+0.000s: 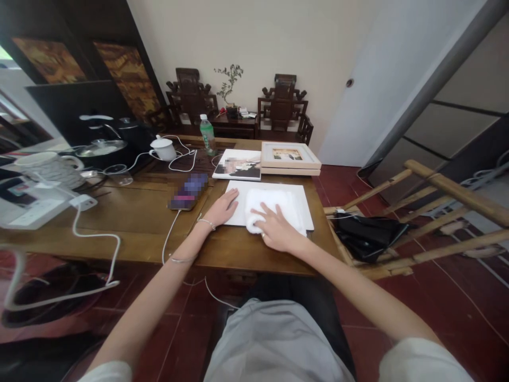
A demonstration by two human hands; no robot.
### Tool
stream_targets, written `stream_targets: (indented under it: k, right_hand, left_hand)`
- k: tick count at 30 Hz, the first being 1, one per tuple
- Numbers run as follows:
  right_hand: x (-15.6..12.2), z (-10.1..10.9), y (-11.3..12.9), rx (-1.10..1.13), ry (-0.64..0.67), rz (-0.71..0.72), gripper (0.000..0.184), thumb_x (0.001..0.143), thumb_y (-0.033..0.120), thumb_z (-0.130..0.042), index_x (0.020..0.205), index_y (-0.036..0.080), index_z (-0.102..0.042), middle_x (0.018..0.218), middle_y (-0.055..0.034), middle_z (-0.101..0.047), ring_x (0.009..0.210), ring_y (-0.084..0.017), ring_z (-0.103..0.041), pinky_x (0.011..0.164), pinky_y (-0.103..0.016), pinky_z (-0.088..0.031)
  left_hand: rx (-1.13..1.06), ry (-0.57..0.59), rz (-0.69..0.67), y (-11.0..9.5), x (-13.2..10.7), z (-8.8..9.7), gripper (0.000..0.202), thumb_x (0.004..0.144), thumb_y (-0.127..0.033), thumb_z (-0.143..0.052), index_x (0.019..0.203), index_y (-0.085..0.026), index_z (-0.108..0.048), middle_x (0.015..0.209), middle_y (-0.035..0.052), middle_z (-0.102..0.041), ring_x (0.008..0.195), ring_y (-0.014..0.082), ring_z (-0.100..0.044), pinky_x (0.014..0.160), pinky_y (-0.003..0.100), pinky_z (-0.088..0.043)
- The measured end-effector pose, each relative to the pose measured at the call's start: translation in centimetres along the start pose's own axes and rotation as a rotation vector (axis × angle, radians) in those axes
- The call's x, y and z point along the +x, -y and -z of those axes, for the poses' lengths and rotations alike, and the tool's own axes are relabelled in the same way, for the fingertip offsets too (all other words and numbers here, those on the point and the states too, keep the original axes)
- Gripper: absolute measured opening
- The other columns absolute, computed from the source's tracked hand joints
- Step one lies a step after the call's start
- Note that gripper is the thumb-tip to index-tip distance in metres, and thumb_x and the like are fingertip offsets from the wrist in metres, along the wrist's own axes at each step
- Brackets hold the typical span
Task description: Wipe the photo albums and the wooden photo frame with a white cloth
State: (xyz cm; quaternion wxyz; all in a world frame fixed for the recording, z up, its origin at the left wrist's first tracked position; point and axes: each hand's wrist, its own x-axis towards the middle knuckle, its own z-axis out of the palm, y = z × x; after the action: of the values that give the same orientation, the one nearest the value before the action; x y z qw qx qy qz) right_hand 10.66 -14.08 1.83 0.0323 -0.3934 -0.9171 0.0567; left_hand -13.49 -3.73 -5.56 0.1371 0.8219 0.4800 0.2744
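Cloth [292, 204] lies under the splayed right hand [276, 227], the flat left hand [225, 208] likely steadying the board [239, 216] near the worktop's front edge [238, 260].

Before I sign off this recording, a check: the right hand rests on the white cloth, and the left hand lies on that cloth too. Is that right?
Not quite: the head view shows the left hand on the left edge of the white board, apart from the cloth. The right hand does rest on the white cloth.

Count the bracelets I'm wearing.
2: one bracelet just behind your left hand, a second bracelet farther up that forearm. Any under your sleeves would be hidden.
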Motion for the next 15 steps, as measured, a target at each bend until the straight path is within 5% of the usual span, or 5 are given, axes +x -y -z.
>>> stream_targets:
  k: [8, 15]
  right_hand:
    - [7.0, 1.1, -4.4, -0.006, -0.027, -0.133, 0.051, 0.087, 0.003, -0.039, 0.134, 0.012, -0.056, 0.156, -0.0165, -0.043, 0.151, -0.04, -0.02, 0.112, -0.076, -0.021]
    - [3.0, 0.2, -0.5, -0.093, 0.04, -0.069, 0.056, 0.086, 0.002, -0.039, 0.138, 0.013, -0.056, 0.163, -0.0157, -0.031, 0.151, -0.044, -0.016, 0.111, -0.078, -0.019]
  left_hand:
    - [0.009, 0.003, -0.009, 0.4, 0.0, 0.1, 0.06, 0.097, -0.046, -0.037, 0.14, -0.007, -0.053, 0.152, 0.0186, -0.047, 0.145, 0.0286, -0.04, 0.124, 0.046, -0.026]
    - [0.011, 0.001, -0.006, 0.2, 0.0, 0.0, 0.057, 0.097, -0.042, -0.037, 0.14, -0.009, -0.053, 0.153, 0.0174, -0.047, 0.146, 0.0285, -0.04, 0.124, 0.048, -0.027]
